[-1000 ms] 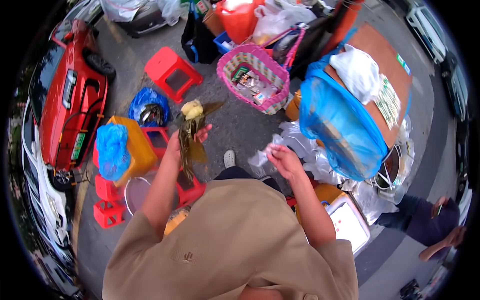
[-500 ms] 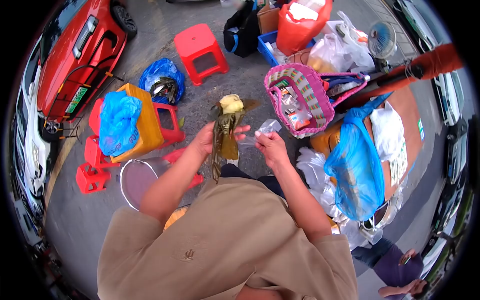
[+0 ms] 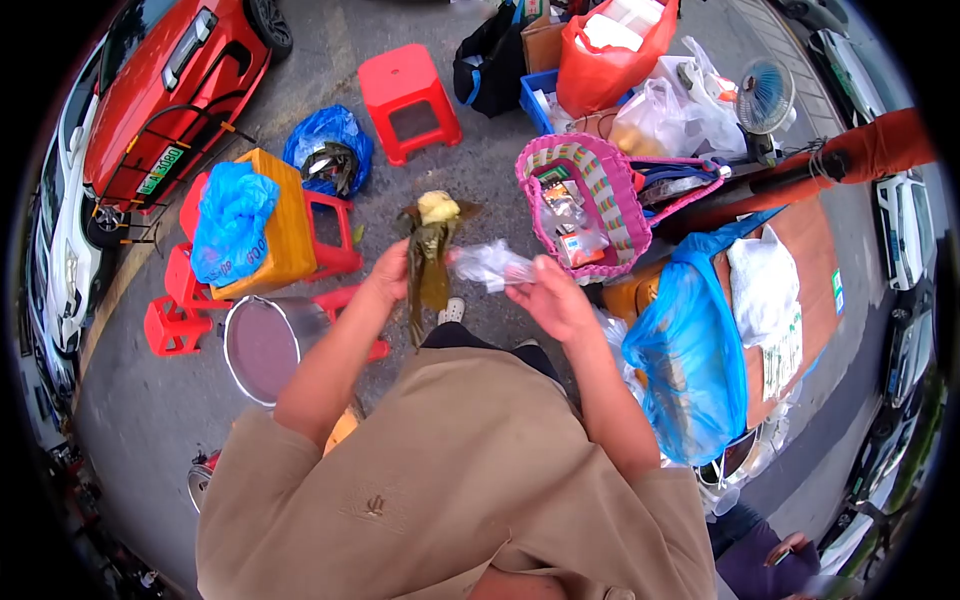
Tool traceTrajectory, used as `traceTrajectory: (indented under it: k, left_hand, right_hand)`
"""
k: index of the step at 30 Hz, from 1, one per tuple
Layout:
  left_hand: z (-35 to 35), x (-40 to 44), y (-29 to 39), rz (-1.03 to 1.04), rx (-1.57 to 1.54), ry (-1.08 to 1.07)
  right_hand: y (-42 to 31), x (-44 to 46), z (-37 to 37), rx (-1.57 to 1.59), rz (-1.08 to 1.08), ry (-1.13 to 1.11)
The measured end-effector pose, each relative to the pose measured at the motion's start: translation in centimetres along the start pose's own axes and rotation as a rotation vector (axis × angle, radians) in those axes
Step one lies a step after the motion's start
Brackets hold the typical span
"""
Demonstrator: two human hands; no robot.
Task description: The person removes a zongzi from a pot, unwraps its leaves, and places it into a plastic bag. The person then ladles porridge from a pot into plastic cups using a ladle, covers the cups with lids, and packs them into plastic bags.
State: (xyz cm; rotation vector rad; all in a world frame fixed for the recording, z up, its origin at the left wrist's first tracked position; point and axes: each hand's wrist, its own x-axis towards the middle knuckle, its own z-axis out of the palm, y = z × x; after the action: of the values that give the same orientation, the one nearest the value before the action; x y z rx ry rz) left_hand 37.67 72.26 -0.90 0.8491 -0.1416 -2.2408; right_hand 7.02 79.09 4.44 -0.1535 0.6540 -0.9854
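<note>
My left hand (image 3: 393,272) grips a leaf-wrapped rice dumpling (image 3: 431,262) from its left side. Dark green leaves hang down below it, and the pale yellow sticky rice (image 3: 437,207) shows bare at the top. To the right, my right hand (image 3: 553,300) pinches a crumpled clear plastic bag (image 3: 490,266). The bag's far end reaches close to the dumpling's leaves; whether they touch I cannot tell. Beyond my right hand stands a pink woven basket (image 3: 636,205) with small packets inside.
A red stool (image 3: 400,82) and a blue bag of leaves (image 3: 330,150) stand ahead. At left are a yellow box (image 3: 288,225) under a blue bag and a round metal pot (image 3: 262,350). A blue-covered load (image 3: 690,350) and another person (image 3: 765,565) are at right.
The clear plastic bag has spread out and moved left towards the dumpling. My right hand has turned and moved slightly right and down. The left hand with the dumpling has shifted a little left.
</note>
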Motion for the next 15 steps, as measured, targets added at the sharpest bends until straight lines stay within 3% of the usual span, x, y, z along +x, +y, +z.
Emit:
traceTrajectory:
  k: [3, 6, 10, 15]
  left_hand:
    - [-0.5, -0.4, 0.8, 0.024, -0.028, -0.007]
    - [0.3, -0.2, 0.2, 0.012, -0.08, -0.052]
    - [2.1, 0.5, -1.1, -0.011, -0.126, -0.142]
    - [2.9, 1.4, -0.8, -0.024, -0.108, -0.078]
  right_hand:
    - [-3.0, -3.3, -0.8, 0.273, -0.073, -0.12]
    - [-4.5, -5.1, 0.6, 0.451, -0.144, -0.076]
    - [-1.9, -4.2, -3.3, 0.808, -0.104, -0.413]
    - [1.6, -5.3, -5.8, 0.706, 0.01, -0.148]
